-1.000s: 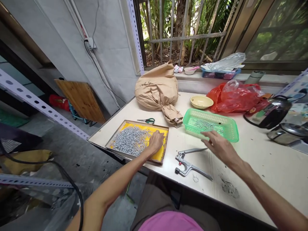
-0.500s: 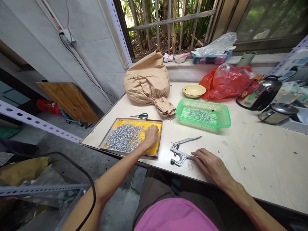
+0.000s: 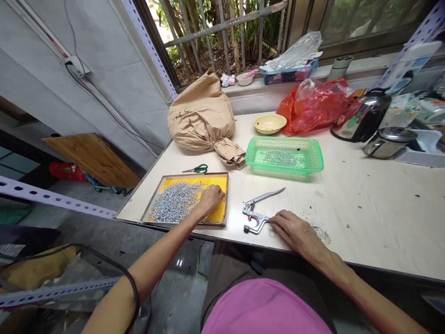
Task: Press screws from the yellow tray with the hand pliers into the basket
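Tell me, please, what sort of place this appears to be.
It looks like a small workshop, perhaps improvised: loose metal parts fill much of a shallow box, and a plier-like hand tool lies beside it on the worktable.

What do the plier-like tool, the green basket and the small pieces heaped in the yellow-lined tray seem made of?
Plier-like tool: probably metal, by its grey, softly shiny surface. Green basket: likely moulded plastic, being translucent and perforated. Small pieces: apparently metal with a bright finish, by their silvery glints; whether plated or bare, I can't tell.
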A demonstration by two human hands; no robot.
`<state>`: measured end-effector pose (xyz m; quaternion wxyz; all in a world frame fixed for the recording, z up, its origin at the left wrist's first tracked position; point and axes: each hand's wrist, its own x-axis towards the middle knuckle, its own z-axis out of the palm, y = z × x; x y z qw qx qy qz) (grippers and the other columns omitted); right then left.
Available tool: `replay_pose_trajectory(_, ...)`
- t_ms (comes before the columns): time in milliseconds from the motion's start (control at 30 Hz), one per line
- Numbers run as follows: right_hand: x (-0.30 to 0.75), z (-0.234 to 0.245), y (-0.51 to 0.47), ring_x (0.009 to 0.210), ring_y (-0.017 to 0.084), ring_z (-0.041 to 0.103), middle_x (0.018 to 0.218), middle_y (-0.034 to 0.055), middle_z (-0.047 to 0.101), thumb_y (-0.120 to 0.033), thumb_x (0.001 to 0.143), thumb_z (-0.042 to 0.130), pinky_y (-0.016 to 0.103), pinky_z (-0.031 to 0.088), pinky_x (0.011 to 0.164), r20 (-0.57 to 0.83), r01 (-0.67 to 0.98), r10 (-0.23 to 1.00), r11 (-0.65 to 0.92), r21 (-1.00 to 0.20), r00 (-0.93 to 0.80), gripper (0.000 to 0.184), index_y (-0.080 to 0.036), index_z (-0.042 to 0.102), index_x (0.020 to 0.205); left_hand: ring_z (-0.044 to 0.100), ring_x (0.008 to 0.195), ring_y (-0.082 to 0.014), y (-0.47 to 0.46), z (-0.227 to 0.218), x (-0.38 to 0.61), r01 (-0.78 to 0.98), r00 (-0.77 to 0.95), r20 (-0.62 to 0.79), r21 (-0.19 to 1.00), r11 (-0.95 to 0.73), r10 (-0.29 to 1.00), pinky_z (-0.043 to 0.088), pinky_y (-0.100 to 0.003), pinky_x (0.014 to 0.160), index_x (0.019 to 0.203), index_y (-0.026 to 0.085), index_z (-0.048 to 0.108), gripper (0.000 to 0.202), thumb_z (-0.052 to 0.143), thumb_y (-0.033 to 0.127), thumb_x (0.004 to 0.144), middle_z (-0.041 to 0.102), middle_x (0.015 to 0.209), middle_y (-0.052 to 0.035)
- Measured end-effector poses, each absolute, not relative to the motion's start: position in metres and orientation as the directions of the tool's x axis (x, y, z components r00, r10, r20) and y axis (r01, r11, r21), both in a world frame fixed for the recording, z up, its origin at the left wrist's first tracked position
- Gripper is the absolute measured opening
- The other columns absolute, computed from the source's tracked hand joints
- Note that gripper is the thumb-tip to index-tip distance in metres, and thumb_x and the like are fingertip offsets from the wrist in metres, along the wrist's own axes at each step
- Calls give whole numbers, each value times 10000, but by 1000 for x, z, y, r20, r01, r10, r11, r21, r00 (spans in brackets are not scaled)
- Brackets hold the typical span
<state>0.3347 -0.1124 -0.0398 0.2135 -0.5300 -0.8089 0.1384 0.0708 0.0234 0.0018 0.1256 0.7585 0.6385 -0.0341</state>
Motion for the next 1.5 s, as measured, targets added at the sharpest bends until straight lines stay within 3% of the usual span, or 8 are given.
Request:
replay_pose_trajectory(100, 334, -41, -113, 824, 180, 592, 913, 68, 600, -265, 962, 393, 315, 499, 740, 197, 797, 917, 399, -454, -347, 262, -206, 646, 1000, 622, 887, -193, 20, -3, 69, 977, 178, -168, 152, -153, 970, 436, -277, 783, 927, 125, 678, 231, 478, 223, 866, 673, 965, -120)
replay_pose_trajectory(300, 335, -43, -114, 821, 183, 589, 916, 73, 604, -248, 955, 389, 324, 504, 738, 213, 797, 913, 408, -446, -348, 257, -206, 640, 992, 601, 962, -188, 18, -13, 67, 974, 163, -113, 180, -141, 980, 436, -275, 835, 1077, 137, 640, 326, 436, 75, 831, 649, 1033, -112)
replay_pose_trajectory(500, 335, -45, -115, 851, 187, 590, 935, 71, 601, -225, 945, 407, 327, 504, 761, 203, 807, 911, 412, -422, -359, 240, -213, 633, 1024, 605, 910, -201, 11, -15, 71, 979, 148, -118, 158, -128, 982, 436, -287, 807, 935, 135, 692, 291, 436, 271, 914, 627, 985, -121)
replay_pose_trajectory(700, 335, -45, -115, 835, 183, 595, 921, 65, 600, -231, 944, 415, 312, 502, 739, 207, 812, 911, 412, -414, -357, 232, -217, 631, 1026, 610, 927, -217, 1, -14, 77, 991, 64, -33, 124, -59, 997, 432, -297, 754, 1042, 130, 615, 234, 485, 250, 889, 628, 1017, -119)
replay_pose_trajectory(1000, 337, -47, -113, 829, 181, 589, 926, 65, 602, -247, 948, 403, 306, 492, 720, 198, 803, 909, 417, -425, -367, 240, -221, 630, 1024, 628, 879, -222, 5, -12, 73, 984, -52, -148, 160, 75, 988, 421, -278, 692, 940, 123, 659, 197, 517, 211, 836, 673, 970, -129)
replay_pose_trajectory(1167, 338, -48, -113, 841, 183, 587, 936, 68, 601, -247, 949, 397, 311, 492, 736, 192, 803, 908, 419, -425, -372, 242, -217, 623, 1032, 622, 877, -191, 1, -21, 74, 962, 11, -79, 274, 11, 997, 429, -261, 718, 904, 149, 677, 200, 486, 156, 845, 688, 947, -92)
replay_pose_trajectory(1367, 337, -48, -113, 865, 189, 582, 949, 69, 602, -229, 942, 415, 313, 489, 746, 184, 812, 911, 412, -414, -369, 234, -218, 621, 1052, 628, 905, -182, 5, -19, 55, 924, 11, -16, 381, -4, 1000, 449, -260, 798, 869, 149, 706, 194, 521, 201, 850, 705, 962, -76)
replay_pose_trajectory(1500, 335, -49, -112, 883, 192, 576, 955, 71, 597, -230, 939, 427, 309, 481, 759, 182, 822, 915, 404, -400, -361, 223, -210, 618, 1051, 615, 665, -124, -4, -4, 54, 794, -43, -115, 599, 104, 992, 455, -222, 638, 801, 141, 690, 144, 574, 227, 805, 700, 810, -37)
